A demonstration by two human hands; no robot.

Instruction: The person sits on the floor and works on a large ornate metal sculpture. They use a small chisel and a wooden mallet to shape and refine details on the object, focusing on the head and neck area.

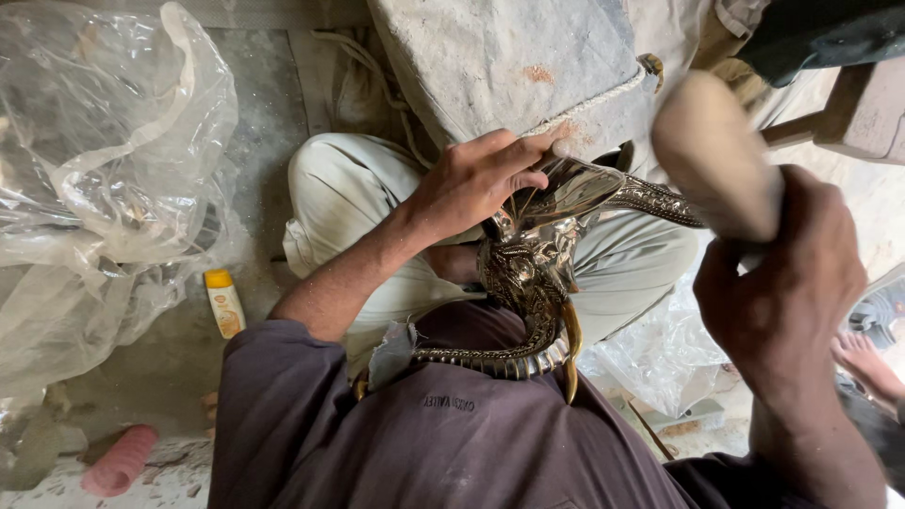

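Fingers of the left hand (pixel 471 184) press down on the ornate silver-coloured metal vessel with embossed curved handles (pixel 533 269), which sits at the middle of the frame on the person's lap, against the pale trousers (pixel 349 184). At the right of the frame, the right hand (pixel 778 283) is clenched tight around a blurred pale wooden mallet (pixel 712 155). Crumpled clear plastic sheeting (pixel 104 170) fills the upper left, with a small yellow-capped bottle (pixel 224 303) below it.

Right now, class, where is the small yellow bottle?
The yellow bottle lies on the floor at left, between the crumpled plastic sheet and the person's bent knee.
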